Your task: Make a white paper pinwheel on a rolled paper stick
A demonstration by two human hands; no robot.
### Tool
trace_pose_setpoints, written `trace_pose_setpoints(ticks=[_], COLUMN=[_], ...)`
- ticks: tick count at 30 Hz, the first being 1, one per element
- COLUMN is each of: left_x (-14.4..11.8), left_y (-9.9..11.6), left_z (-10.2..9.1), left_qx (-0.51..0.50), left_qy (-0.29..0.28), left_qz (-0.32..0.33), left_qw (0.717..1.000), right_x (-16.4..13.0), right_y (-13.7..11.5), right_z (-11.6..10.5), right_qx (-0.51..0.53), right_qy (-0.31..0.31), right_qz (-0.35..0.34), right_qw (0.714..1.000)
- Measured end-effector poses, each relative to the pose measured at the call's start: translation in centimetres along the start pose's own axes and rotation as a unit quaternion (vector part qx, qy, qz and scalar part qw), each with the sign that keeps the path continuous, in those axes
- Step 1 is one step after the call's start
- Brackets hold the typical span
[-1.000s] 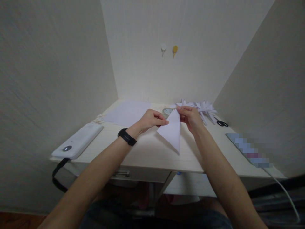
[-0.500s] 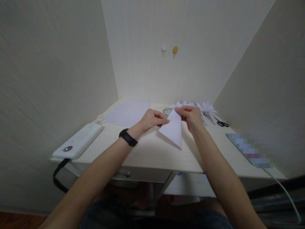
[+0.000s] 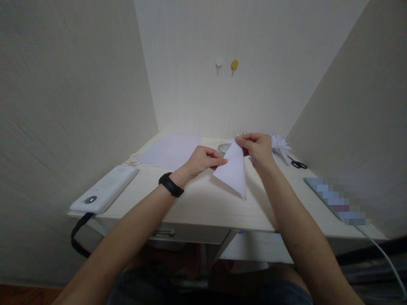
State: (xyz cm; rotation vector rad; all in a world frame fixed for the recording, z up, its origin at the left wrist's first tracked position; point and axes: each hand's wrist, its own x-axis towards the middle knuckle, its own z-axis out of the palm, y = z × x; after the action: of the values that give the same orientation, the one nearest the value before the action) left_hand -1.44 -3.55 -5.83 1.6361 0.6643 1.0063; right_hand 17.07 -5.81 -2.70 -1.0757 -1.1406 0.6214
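No readable text; blurred patch [image 3: 338, 201] perhaps hides some.

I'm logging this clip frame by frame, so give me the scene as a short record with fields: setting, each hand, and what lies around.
setting: pale desk in a corner of cream walls
left hand: left hand, black watch on its wrist, pinches the left edge of the folded white paper
right hand: right hand pinches the paper's top corner
paper: triangular, held above the desk, point down
around: flat white sheets at back left; white device at left edge; scissors and cut paper pieces at right; two hooks on the wall
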Motion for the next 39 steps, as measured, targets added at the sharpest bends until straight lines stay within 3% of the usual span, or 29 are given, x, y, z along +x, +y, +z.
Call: trace_pose_setpoints(ticks=[3, 8, 21, 27, 39], left_x=[0.1, 0.4, 0.5, 0.3, 0.3], left_y=[0.1, -0.3, -0.6, -0.5, -0.6], left_z=[-0.1, -0.5, -0.5, -0.4, -0.1], left_qx=[-0.011, -0.011, -0.004, 0.025, 0.017], left_qy=[0.015, 0.045, 0.03, 0.005, -0.008], left_qz=[-0.001, -0.011, -0.061, -0.064, -0.074], left_qw=[1.0, 0.999, 0.998, 0.998, 0.997], right_x=[-0.1, -0.9, -1.2, -1.0, 0.0], right_y=[0.3, 1.5, 2.4, 2.5, 2.5], right_z=[0.0, -0.5, -0.7, -0.8, -0.8], right_qx=[-0.01, -0.025, 0.012, 0.026, 0.064], right_qy=[-0.005, -0.115, -0.082, -0.109, -0.044], right_qz=[-0.001, 0.094, 0.093, 0.093, 0.032], right_qw=[1.0, 0.989, 0.992, 0.989, 0.996])
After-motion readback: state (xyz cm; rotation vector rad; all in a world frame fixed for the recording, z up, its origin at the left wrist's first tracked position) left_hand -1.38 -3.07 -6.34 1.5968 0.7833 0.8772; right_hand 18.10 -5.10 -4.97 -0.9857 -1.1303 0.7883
